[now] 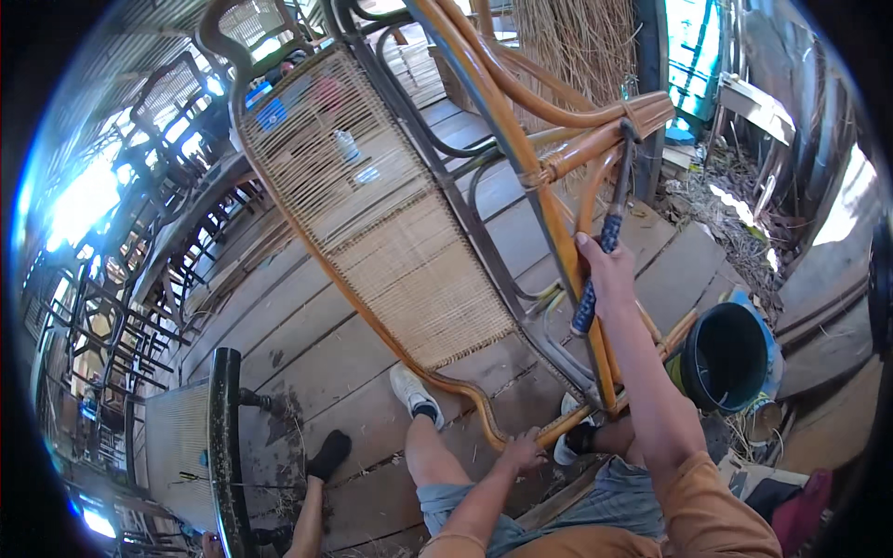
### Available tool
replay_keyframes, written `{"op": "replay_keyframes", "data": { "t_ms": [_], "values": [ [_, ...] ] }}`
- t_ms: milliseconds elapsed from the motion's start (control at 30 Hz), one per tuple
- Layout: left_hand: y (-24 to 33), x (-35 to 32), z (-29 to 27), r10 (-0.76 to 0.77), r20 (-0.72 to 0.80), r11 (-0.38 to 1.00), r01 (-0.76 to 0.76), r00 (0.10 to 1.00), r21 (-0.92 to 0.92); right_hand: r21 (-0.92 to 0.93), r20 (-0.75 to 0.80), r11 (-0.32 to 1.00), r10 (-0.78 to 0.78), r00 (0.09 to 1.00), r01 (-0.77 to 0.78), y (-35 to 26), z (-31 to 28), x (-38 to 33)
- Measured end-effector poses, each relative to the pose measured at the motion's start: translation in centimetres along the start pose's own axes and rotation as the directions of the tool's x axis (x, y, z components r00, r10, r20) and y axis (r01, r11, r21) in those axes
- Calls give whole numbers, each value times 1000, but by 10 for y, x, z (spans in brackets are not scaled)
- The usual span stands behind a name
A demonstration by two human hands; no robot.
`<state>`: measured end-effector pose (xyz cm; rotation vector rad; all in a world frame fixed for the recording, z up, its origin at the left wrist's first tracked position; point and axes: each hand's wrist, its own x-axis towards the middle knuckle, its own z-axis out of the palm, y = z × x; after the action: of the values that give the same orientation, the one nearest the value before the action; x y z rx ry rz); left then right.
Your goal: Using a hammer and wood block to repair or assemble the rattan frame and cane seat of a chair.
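A long rattan chair (423,279) with a woven cane panel and brown pole frame is tipped at a slant in front of me, its lower end by my legs. My right hand (609,270) is closed round the dark wrapped handle of a hammer (610,232). The hammer's head is up against the bound end of the chair's curved arm (595,149); whether it touches, I cannot tell. Lower down, my left hand (524,451) is wrapped over the rail at the chair's bottom end.
To the right stands a dark bucket (730,358). Another cane-panelled piece with a black rail (225,446) lies at lower left, beside another person's foot (330,456). Several dark chair frames (112,307) crowd the left side. Dried strands (577,56) hang behind the chair, over the plank floor.
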<state>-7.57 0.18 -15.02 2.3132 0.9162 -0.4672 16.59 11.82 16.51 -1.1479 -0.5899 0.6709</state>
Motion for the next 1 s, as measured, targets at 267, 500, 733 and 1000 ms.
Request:
{"op": "replay_keyframes", "data": {
  "t_ms": [267,500,733,1000],
  "values": [
    [7,22,-1,7,9,1000,-7,1000,-6,-120,-71,993,-27,997,18,0,-2,16],
    [4,14,10,-50,-140,991,33,989,-126,-356,-94,924,-183,979,139,24,28,36],
    [31,2,7,-164,-130,985,155,978,-78,-287,-60,958,-35,998,17,17,23,34],
    [14,26,33,-191,-310,981,174,931,-84,-446,-92,894,-3,996,-38,15,33,42]
  ]
}}
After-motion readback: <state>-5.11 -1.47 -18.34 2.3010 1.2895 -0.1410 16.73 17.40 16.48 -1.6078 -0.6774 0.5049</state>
